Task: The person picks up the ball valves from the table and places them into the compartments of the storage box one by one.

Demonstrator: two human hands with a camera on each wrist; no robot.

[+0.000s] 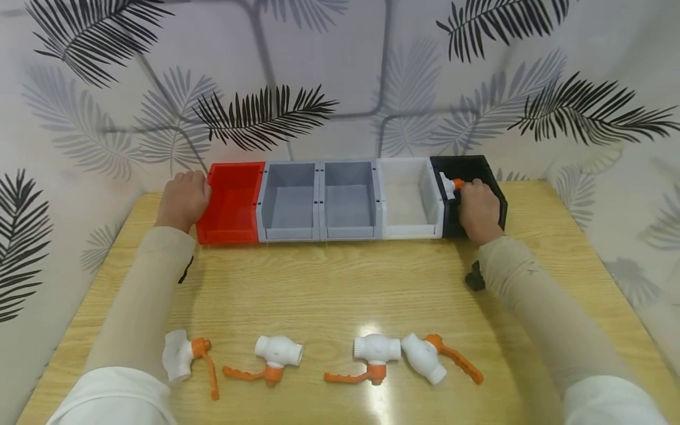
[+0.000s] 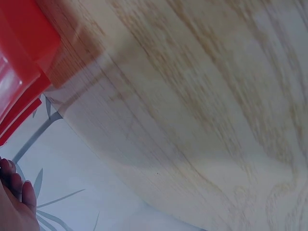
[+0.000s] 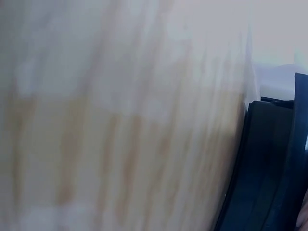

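Note:
In the head view, my right hand (image 1: 480,209) reaches into the black bin (image 1: 502,203) at the row's right end. It grips a white ball valve (image 1: 448,186) with an orange handle, partly hidden behind the fingers. My left hand (image 1: 183,199) is at the outer left side of the red bin (image 1: 231,203), its fingers curled and no item visible in them. The left wrist view shows those curled fingers (image 2: 28,196) below the red bin's rim. The right wrist view mostly catches the table and the black bin's outside.
Two grey bins (image 1: 290,203) and a white bin (image 1: 406,200) stand between the red and black ones. Several more white valves with orange handles, including one at the left (image 1: 177,356), lie along the near part of the wooden table (image 1: 319,283). A leaf-patterned covering (image 1: 340,65) rises behind.

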